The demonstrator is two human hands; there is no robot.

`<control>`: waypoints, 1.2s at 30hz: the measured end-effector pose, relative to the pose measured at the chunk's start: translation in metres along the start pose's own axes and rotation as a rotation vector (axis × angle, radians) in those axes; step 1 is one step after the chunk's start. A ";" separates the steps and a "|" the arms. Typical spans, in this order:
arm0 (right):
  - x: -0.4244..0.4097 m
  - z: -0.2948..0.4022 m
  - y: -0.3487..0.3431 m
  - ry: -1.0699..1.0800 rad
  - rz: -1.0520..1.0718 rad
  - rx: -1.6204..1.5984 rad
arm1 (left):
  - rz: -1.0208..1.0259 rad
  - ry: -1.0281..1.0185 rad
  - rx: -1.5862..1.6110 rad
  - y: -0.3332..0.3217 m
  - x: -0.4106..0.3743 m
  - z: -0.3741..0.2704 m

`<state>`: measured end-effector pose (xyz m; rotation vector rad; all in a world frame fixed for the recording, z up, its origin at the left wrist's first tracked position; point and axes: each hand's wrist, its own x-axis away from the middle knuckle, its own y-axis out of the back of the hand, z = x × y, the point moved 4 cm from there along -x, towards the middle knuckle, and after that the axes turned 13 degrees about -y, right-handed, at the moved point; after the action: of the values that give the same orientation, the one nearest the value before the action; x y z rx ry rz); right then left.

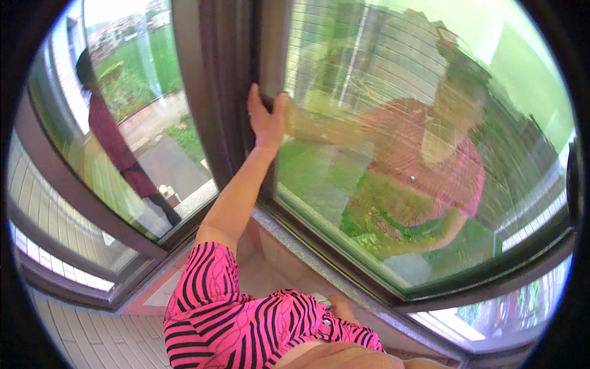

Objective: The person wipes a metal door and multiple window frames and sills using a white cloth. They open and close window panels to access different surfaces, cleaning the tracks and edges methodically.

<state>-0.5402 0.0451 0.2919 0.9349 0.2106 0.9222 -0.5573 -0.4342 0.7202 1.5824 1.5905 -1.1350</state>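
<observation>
My left hand (267, 119) reaches up to the dark upright frame (271, 50) of a large glass window pane (322, 161). Its thumb and fingers straddle the frame's edge. Low in front of my striped pink and black shirt (258, 323), my right hand (342, 308) shows only in part. A small pale item (321, 300) lies against its fingers; whether they grip it cannot be told. The glass bears streaks and a reflection of a person in a pink top with one arm stretched out.
Left of the upright frame stands another glass pane (152, 138), with a reflected figure and a view of grass and paving. A speckled stone sill (295, 244) runs below the big pane. Pinkish tiles (276, 258) cover the wall under it. Dark frame rails cross at lower left and right.
</observation>
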 end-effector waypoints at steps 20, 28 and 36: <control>0.003 -0.026 0.008 0.031 -0.062 -0.054 | 0.010 0.023 0.185 -0.019 0.010 -0.004; -0.019 0.044 0.052 0.060 -0.159 -0.210 | 0.191 -0.175 0.060 -0.003 -0.007 0.019; -0.072 0.164 0.140 0.451 -0.602 -0.119 | 0.501 0.503 0.611 -0.036 0.028 0.077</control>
<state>-0.5806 -0.0714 0.4830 0.4920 0.7691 0.5611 -0.6068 -0.4865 0.6666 2.6517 1.0335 -1.0331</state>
